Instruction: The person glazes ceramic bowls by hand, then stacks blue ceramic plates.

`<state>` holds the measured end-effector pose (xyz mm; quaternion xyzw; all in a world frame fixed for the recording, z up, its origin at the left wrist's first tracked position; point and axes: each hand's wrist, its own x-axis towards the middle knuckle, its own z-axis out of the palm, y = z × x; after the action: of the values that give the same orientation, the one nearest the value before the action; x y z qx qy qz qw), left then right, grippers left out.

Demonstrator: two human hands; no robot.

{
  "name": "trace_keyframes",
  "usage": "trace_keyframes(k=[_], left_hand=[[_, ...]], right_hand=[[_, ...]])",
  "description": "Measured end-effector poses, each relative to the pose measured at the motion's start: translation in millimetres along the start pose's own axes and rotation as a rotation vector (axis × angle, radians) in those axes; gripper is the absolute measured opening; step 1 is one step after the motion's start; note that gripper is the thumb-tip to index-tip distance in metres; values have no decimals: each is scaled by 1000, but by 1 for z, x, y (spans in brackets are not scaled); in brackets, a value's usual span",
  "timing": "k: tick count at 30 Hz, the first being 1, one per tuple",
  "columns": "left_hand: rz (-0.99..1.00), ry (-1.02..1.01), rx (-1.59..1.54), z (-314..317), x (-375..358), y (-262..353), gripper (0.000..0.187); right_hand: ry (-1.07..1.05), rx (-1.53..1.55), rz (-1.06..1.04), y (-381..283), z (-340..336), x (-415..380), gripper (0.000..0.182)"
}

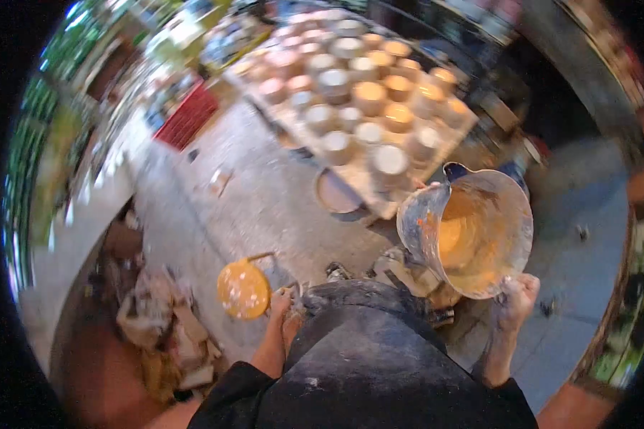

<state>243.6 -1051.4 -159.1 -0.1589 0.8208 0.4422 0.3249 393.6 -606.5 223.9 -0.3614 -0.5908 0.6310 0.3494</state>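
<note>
A large, stained bucket (415, 222) with orange liquid inside is tilted at the right, its open mouth facing me. My right hand (519, 294) is closed on its lower rim. Down at the left, my left hand (283, 304) is closed beside a round orange, white-spotted object (243, 289); what its fingers hold, if anything, is too small to make out. A dark, dusty apron (365, 350) covers my front. Beyond the bucket, many round pots (370, 96), some whitish and some orange, stand in rows on a board (444, 154).
A red crate (186, 114) is at the upper left. A round basin (338, 193) sits by the board's near corner. Cloths and debris (161, 314) are piled at the lower left. Grey floor (243, 186) runs between them. Plants show at both edges.
</note>
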Motion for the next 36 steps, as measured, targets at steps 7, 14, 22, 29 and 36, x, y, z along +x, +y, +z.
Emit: trace_keyframes(k=[7,14,22,29,36], left_hand=[[-421,42,-507,-25,-35,-196,20],[-629,205,-672,-36,-104,-112,20],[-129,265,-105,-30,-82,-173,23],[-597,220,-462,-74,-84,-87,24],[-802,152,-541,-132,-51,19,21]], right_hand=[[-529,-137,-17,7,162,-29,26],[-1043,-327,138,41,324,-55,21],[-1425,230,486,156,496,-29,12],[-1296,-233,44,300,638,23,23],[-879,-613,-23,447,733,109,30]])
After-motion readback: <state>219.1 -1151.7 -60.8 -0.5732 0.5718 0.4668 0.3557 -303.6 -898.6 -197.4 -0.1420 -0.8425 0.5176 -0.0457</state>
